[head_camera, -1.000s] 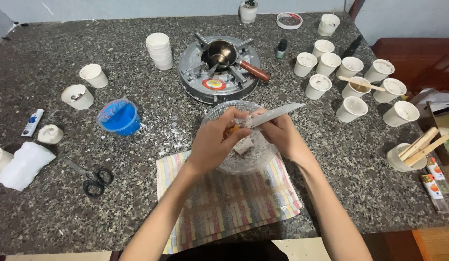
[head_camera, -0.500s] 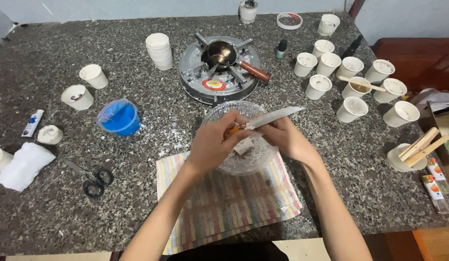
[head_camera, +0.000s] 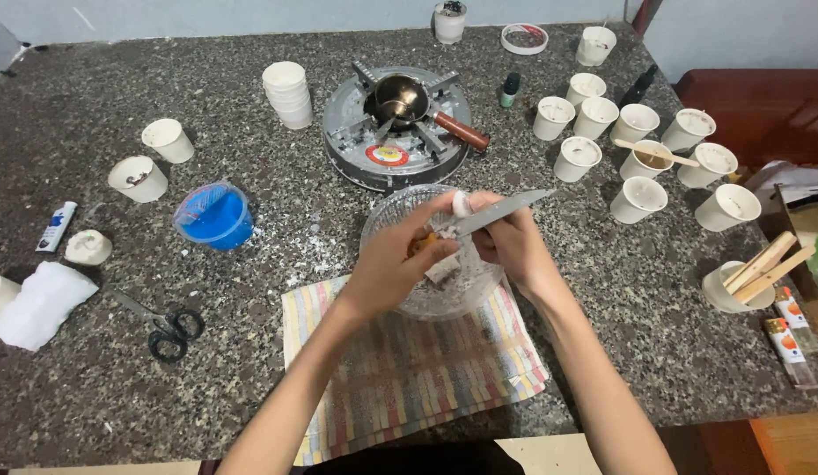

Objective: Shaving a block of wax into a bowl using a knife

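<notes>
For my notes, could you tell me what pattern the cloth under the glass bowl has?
The cloth has multicoloured stripes, seen in the head view.

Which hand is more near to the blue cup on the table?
Left. The left hand is over the glass bowl, to the right of the blue cup; the right hand is farther right.

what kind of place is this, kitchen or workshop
Probably a home craft bench, perhaps for candle making: a speckled stone counter with a small burner holding a little pot, and rows of white paper cups.
</notes>
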